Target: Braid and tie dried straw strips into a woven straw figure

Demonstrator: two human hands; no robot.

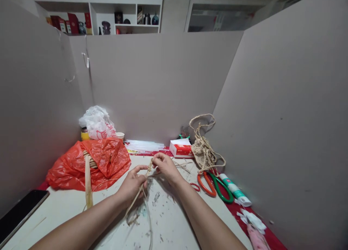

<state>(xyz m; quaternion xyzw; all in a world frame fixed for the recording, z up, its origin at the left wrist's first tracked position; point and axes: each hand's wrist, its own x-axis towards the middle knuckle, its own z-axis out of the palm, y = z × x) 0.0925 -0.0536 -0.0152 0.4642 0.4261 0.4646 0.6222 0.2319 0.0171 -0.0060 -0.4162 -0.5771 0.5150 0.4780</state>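
Observation:
Both hands meet over the middle of the white table (65, 210). My left hand (133, 184) pinches a bundle of pale straw strands (136, 201) that trail down toward me. My right hand (164, 166) is closed on the upper, braided end of the same strands, just above and right of the left hand. Loose strand ends fan out to the right of my right hand. Bits of straw and scraps litter the table under the hands.
A red plastic bag (100, 161) with flat straw strips lies at the left, a white bag (96, 124) behind it. A coil of twine (202, 150), a red-white box (181, 148), orange and green scissors (214, 186), a tube (235, 190) sit right. A dark phone (19, 213) lies near left. Grey partitions enclose the table.

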